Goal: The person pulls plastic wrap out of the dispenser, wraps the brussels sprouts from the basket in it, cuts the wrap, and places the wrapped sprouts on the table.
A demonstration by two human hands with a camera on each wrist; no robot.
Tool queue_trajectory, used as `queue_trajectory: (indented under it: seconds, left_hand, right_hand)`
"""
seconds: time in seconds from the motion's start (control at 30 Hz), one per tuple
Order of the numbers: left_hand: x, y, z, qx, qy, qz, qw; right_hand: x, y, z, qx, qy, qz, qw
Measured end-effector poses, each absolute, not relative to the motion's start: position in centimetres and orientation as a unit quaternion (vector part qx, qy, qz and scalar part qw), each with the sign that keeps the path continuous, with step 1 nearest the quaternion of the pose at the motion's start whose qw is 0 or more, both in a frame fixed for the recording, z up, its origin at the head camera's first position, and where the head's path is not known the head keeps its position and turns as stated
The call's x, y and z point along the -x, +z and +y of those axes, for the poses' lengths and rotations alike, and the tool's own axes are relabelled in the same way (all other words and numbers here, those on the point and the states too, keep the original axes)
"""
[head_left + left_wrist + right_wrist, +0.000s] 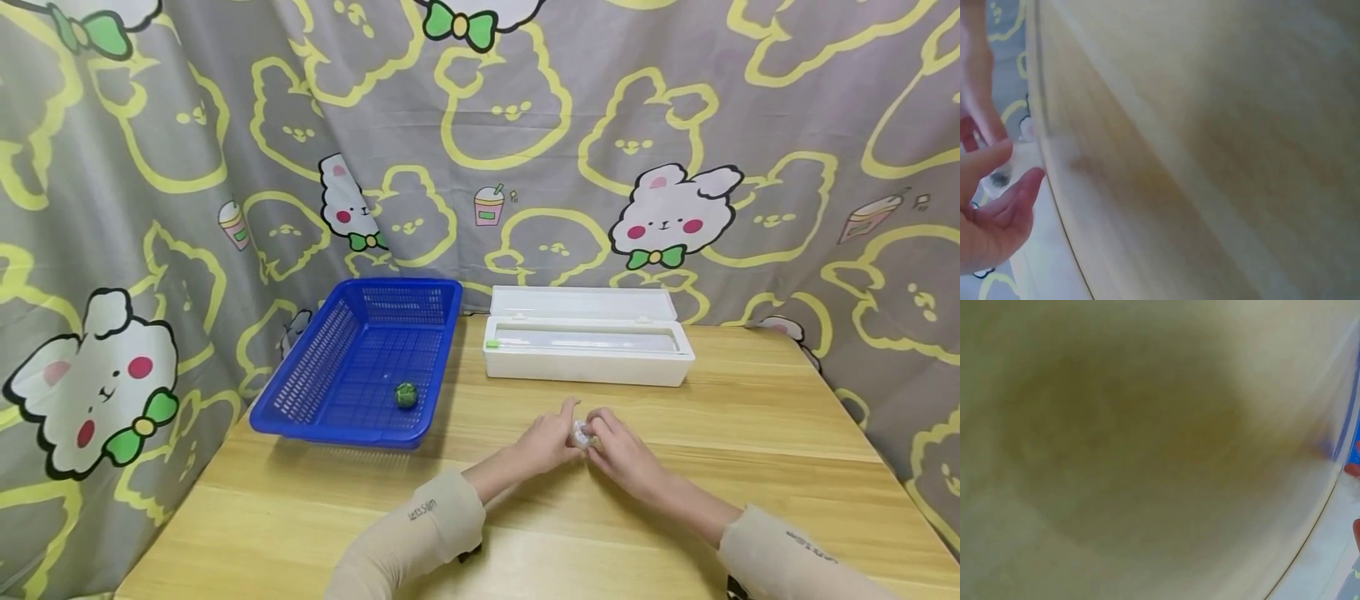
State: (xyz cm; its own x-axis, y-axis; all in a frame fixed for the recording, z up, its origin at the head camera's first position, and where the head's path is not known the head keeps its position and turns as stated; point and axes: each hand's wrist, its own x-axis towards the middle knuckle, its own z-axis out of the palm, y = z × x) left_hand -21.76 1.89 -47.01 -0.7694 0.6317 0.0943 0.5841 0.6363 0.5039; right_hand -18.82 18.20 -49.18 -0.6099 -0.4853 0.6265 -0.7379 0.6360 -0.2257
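Both hands meet above the table, in front of the white box. Between them is a small roundish bundle in crinkled clear plastic film [581,434]; in the left wrist view something dark shows inside the film. My left hand [551,440] holds the bundle from the left, its index finger raised. Fingers of my right hand [624,454] pinch it from the right. In the right wrist view only fingertips [1352,470] show at the right edge. The bundle's contents are too small to identify.
A blue plastic basket [337,432] stands at the left, with one small dark green round thing [406,395] in it. Behind the hands sits a long white cling film dispenser box [585,368], lid raised, green slider at its left end. A patterned curtain [555,242] borders the wooden table [757,417].
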Motion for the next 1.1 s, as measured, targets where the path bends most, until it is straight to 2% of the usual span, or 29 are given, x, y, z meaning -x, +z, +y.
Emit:
queue_trajectory:
  seconds: [0.2,0.3,0.37,0.57,0.7,0.93,1.1]
  left_hand:
    - [22.4,-46.7,1.7,-0.216,0.449,0.838,0.222]
    - [22.5,-46.6,1.6,-0.153,0.506,0.802,0.278]
    - [22.5,-46.6,1.5,-0.135,0.512,0.796,0.292]
    - [22.1,-46.6,1.6,-0.177,0.427,0.850,0.254]
    - [21.9,-46.6,1.5,-0.193,0.402,0.867,0.224]
    - [21.7,-46.7,1.3,-0.196,0.396,0.876,0.191]
    - [21.6,-47.0,1.5,-0.194,0.400,0.879,0.172]
  right_hand:
    - [18.4,-49.7,18.2,-0.362,0.239,-0.862,0.261]
    - [18.2,-50.1,18.1,-0.366,0.242,-0.862,0.253]
    - [18.1,-50.3,18.1,-0.374,0.243,-0.860,0.247]
    - [17.9,-51.1,18.1,-0.402,0.255,-0.851,0.222]
    - [17.7,-50.9,18.2,-0.393,0.310,-0.849,0.170]
    - [17.4,-50.0,18.4,-0.262,0.373,-0.885,0.095]
    - [17.5,-49.5,18.3,-0.217,0.394,-0.892,0.030]
